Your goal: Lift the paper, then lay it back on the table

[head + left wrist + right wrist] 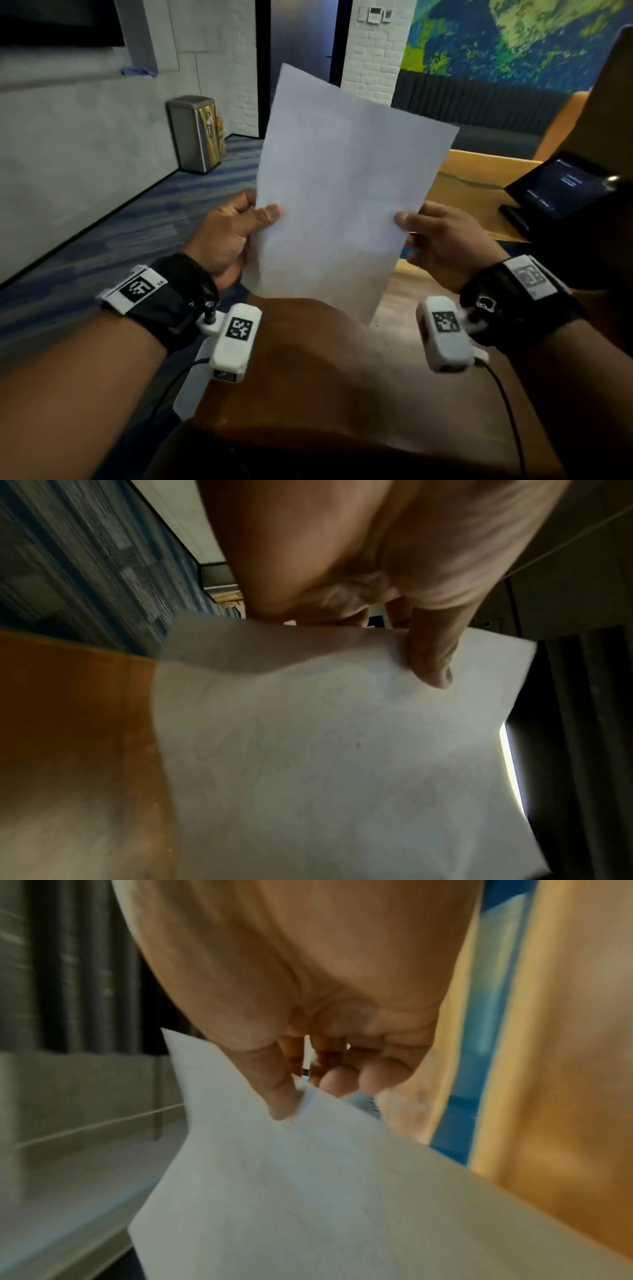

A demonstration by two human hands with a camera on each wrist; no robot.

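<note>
Left hand (230, 229) and right hand (442, 236) pinch the paper sheet (346, 185) by its side edges, upright above the bench (308, 370) near edge; uneven pull could likely crease or tear it.

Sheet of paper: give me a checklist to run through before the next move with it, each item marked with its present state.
1. Left hand pinches the sheet of paper at its left edge: ok.
2. Right hand pinches the right edge: ok.
3. Sheet lifted off the wooden table: ok.
4. Sheet flat, no fold or tear visible: ok.
5. Tablet stands apart from the sheet: ok.
6. Fingers behind the sheet well placed: cannot tell, hidden in the head view.
</note>
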